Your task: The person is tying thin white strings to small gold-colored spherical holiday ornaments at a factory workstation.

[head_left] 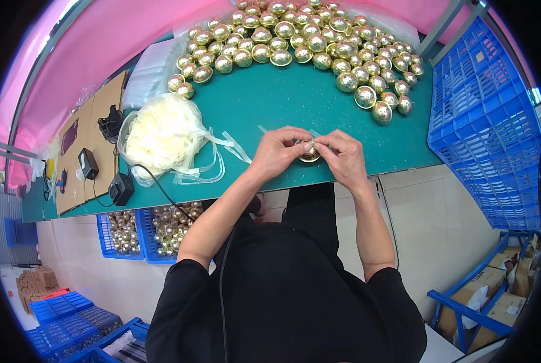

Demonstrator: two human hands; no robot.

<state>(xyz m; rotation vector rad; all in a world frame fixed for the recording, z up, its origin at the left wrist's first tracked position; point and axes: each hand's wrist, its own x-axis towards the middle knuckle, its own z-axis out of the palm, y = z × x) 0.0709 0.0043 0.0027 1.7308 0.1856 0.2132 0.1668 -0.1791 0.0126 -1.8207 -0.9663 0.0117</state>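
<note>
Close to the front edge of the green table, a small gold ball ornament [310, 156] sits between my two hands, partly hidden under the fingers. My left hand [276, 152] is closed, thumb and fingertips pinching at the top of the ball. From the other side my right hand [345, 160] pinches at the same spot, its fingertips almost meeting the left ones. Short ends of a translucent ribbon [262, 129] show beside the fingers; how it passes through them is hidden. Left of my hands lies a heap of cream ribbon [164, 134] in a clear bag, loose strands trailing toward me.
Many gold balls [284, 29] cover the table's far side. A tall blue crate [485, 121] stands at the right edge. Cardboard [89, 142] with black adapters [122, 189] lies at left. Blue baskets [120, 236] of ornaments sit below the table; a cable [161, 187] crosses its edge.
</note>
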